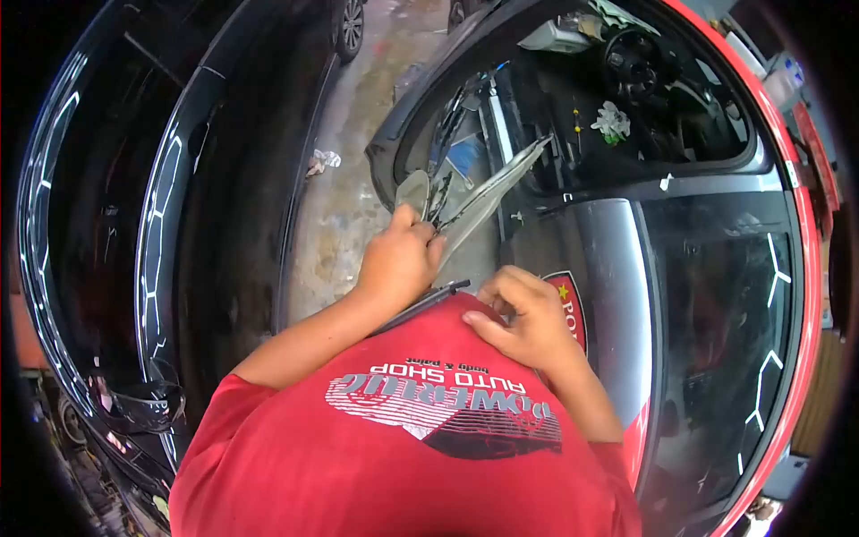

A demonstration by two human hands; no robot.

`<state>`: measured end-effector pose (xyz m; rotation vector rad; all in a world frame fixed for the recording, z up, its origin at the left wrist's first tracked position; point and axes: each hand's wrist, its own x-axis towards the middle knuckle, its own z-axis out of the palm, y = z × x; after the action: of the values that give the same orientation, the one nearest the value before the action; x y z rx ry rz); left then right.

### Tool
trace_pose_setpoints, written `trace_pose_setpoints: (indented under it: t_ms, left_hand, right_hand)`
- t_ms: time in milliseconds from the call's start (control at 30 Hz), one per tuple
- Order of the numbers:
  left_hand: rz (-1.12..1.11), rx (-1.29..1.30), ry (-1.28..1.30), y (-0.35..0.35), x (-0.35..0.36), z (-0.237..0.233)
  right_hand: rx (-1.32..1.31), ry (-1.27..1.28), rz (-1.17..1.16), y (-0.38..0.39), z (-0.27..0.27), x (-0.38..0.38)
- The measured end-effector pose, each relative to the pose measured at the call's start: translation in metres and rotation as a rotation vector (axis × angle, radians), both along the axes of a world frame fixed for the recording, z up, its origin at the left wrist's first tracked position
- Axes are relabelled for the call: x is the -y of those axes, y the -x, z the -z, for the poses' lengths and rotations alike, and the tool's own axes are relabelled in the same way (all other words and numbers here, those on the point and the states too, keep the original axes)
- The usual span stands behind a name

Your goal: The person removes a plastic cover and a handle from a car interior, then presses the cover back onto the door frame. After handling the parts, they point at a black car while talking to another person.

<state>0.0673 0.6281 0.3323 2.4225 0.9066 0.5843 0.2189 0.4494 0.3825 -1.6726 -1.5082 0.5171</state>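
My left hand (400, 261) is closed around a long grey trim piece (481, 204) with a pointed far end. Its rounded lobe (413, 188) rises beside my fingers, and dark strips run along the piece. My right hand (526, 315) has its fingers curled and its thumb against the front of my red shirt (429, 421); what lies between the fingertips, if anything, is hidden. Between both hands, a thin black strip (425, 304) lies across my waist, partly behind the shirt.
A red car (810, 259) with an open front door (385, 148) stands on my right, its steering wheel (632, 63) visible inside. White crumpled material (612, 122) lies inside it. Close on my left is a glossy black car (237, 161). A crumpled rag (324, 161) touches its side above the concrete floor (344, 210).
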Motion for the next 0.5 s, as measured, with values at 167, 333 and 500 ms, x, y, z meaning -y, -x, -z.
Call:
trace_pose_setpoints:
  t_ms: [167, 333, 500]
  left_hand:
    - [0.002, -0.012, 0.014, -0.009, -0.002, 0.002]
    - [0.015, -0.001, 0.006, -0.012, -0.003, 0.003]
    - [0.016, -0.028, 0.016, -0.014, -0.003, 0.001]
  right_hand:
    - [0.214, -0.078, 0.058, 0.009, 0.002, -0.014]
    - [0.297, -0.076, 0.09, 0.011, 0.002, -0.018]
    - [0.344, -0.125, 0.099, 0.011, -0.001, -0.026]
